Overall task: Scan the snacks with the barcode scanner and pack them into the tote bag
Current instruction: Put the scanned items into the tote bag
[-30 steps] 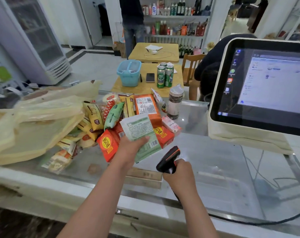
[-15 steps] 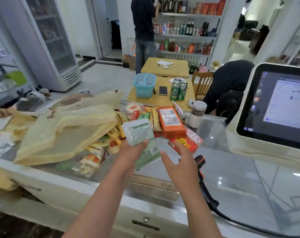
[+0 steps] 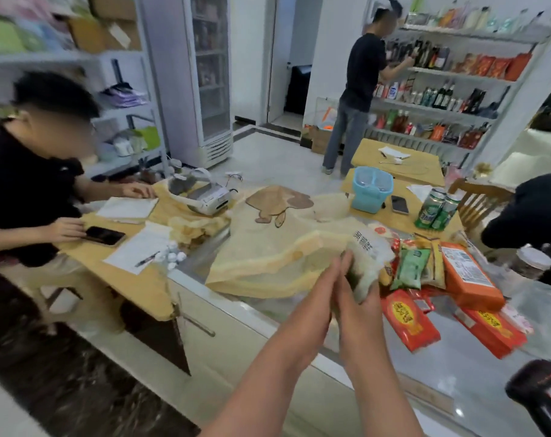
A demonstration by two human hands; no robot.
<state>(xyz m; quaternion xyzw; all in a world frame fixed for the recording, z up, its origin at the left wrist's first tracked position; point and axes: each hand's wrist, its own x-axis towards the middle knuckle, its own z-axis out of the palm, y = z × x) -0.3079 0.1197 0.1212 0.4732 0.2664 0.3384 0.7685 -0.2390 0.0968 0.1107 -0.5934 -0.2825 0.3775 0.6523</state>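
- We grip the packet (image 3: 367,263) in the right hand (image 3: 357,305). The left hand (image 3: 319,298) lies against it, fingers straight, apparently to steady it.
- The packet sits at the mouth of the tote (image 3: 267,250), positioned for insertion, we judge.
- The scanner (image 3: 534,384) rests on the tabletop (image 3: 456,373), leaving both hands free.
- The remaining snacks (image 3: 409,266) lie heaped just right of the tote, within reach.

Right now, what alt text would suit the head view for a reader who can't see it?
The right hand grips a pale green packet at the edge of the yellow tote, the left hand pressed beside it. More snacks lie piled on the glass counter, and the black scanner lies at lower right.
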